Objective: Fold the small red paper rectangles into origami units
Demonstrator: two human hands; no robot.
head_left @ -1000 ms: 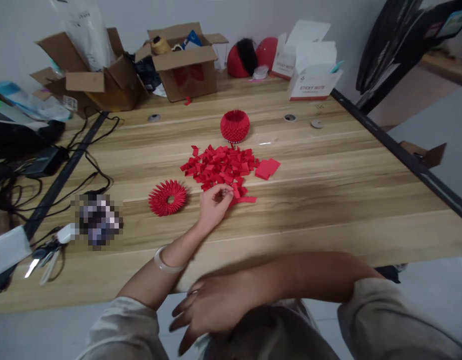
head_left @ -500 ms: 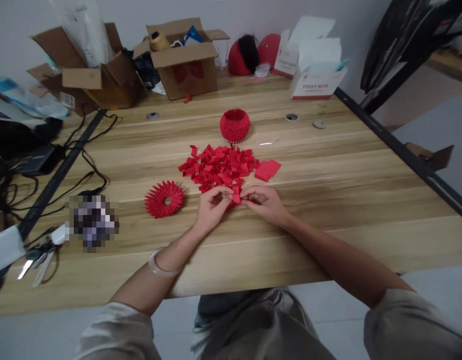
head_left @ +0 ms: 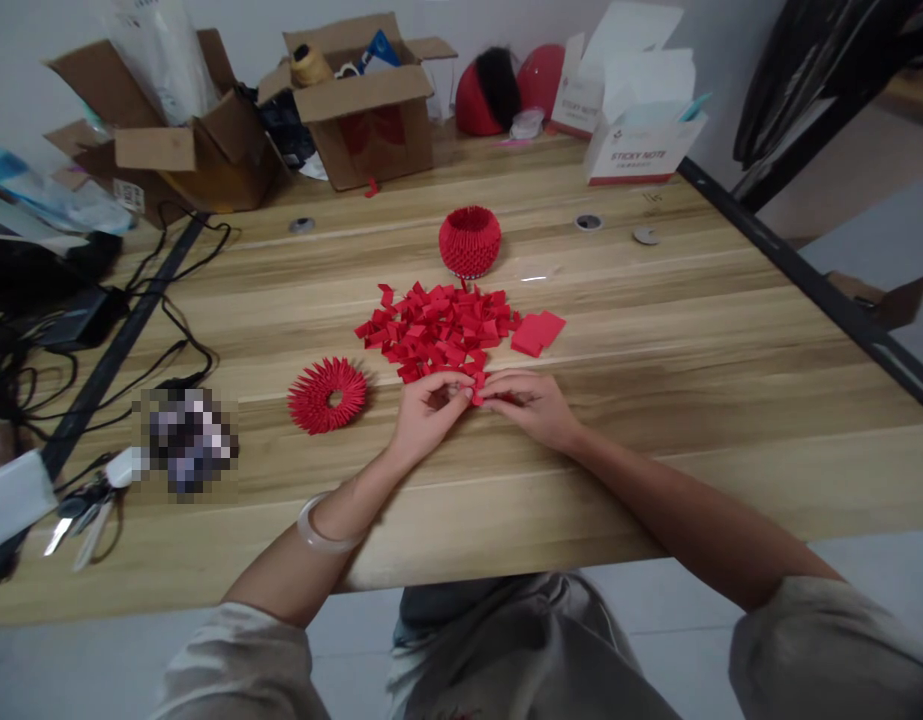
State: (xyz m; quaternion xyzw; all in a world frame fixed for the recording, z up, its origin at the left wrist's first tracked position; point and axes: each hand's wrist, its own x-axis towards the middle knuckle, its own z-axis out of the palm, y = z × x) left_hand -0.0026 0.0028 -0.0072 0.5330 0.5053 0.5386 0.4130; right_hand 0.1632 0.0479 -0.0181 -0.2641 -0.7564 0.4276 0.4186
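Between their fingertips, my left hand [head_left: 433, 412] and my right hand [head_left: 532, 405] pinch one small red paper piece [head_left: 477, 388], partly hidden by the fingers. Just beyond them spreads a pile of folded red paper pieces [head_left: 438, 325]. To the right of the pile lie flat red paper slips [head_left: 537, 333]. A spiky red paper ring [head_left: 311, 398] rests on the table left of my left hand. Behind the pile stands a round red paper bowl [head_left: 470, 245].
Cardboard boxes [head_left: 378, 135], red rounded objects [head_left: 480, 95] and a sticky note box [head_left: 641, 150] line the back of the wooden table [head_left: 693, 400]. Black cables [head_left: 180, 320], keys [head_left: 90, 505] and a blurred item [head_left: 191, 440] are at the left.
The red piece between my fingers looks narrower and more covered, and my fingertips are closer together. The view has shifted slightly; the other paper objects rest as before.
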